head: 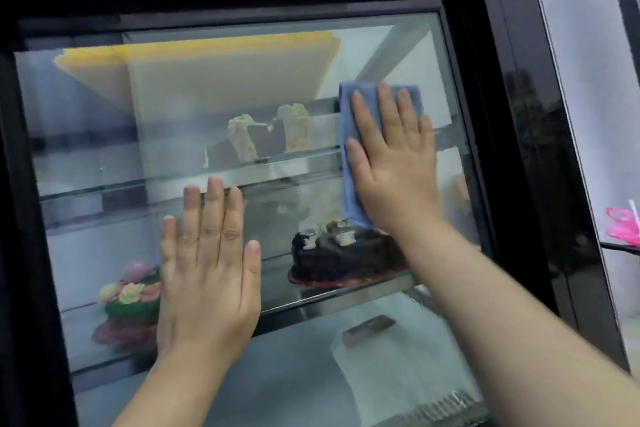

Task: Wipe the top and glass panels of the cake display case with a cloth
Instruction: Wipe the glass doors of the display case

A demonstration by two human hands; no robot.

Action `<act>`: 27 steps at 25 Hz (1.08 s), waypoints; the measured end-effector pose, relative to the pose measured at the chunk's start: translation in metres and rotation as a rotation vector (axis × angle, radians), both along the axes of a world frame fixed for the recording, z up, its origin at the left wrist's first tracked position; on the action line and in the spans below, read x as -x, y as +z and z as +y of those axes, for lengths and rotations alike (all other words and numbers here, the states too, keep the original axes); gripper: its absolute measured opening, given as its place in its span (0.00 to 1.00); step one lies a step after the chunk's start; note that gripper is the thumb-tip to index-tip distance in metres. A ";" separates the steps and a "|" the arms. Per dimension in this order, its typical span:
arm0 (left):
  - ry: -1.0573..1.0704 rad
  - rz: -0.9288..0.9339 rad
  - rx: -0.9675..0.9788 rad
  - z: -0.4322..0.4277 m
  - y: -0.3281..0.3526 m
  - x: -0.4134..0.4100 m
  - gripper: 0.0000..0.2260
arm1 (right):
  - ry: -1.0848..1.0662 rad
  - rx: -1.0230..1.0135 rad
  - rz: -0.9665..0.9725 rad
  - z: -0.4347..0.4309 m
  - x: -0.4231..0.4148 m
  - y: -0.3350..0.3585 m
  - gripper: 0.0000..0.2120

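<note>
The cake display case fills the view, with a black frame (491, 87) around a large glass panel (173, 156). A blue cloth (349, 121) lies flat against the right part of the glass. My right hand (394, 163) presses on the cloth with straight, spread fingers. My left hand (207, 274) rests flat on the lower middle of the glass, fingers straight and holding nothing. The glass looks hazy on its left and lower parts.
Behind the glass stand a chocolate cake (343, 256), a flower-topped cake (131, 302) at the lower left, cake slices (270, 135) on the upper shelf and a yellow board (207, 69). A pink bag (623, 225) hangs at the right, beside a white wall (588, 45).
</note>
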State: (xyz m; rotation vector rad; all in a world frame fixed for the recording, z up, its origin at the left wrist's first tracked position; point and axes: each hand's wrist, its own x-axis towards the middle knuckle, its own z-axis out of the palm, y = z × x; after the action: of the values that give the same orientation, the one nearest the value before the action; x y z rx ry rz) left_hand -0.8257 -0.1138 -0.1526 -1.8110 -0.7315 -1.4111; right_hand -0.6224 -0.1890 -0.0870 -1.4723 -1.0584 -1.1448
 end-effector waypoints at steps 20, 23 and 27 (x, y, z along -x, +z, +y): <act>0.043 0.020 0.046 -0.014 -0.094 0.009 0.26 | -0.025 -0.024 0.053 0.012 0.039 -0.084 0.26; 0.077 0.014 0.041 -0.007 -0.103 0.007 0.26 | -0.002 0.148 -0.442 0.008 0.033 -0.155 0.23; 0.071 -0.006 0.087 -0.007 -0.102 0.002 0.26 | -0.051 0.039 -0.065 -0.004 -0.001 -0.143 0.24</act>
State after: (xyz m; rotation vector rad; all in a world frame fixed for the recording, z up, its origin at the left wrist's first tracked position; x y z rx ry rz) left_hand -0.8281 -0.1212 -0.2542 -1.8296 -0.8638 -1.3577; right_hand -0.6213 -0.1935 -0.2304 -1.5088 -1.0982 -1.2209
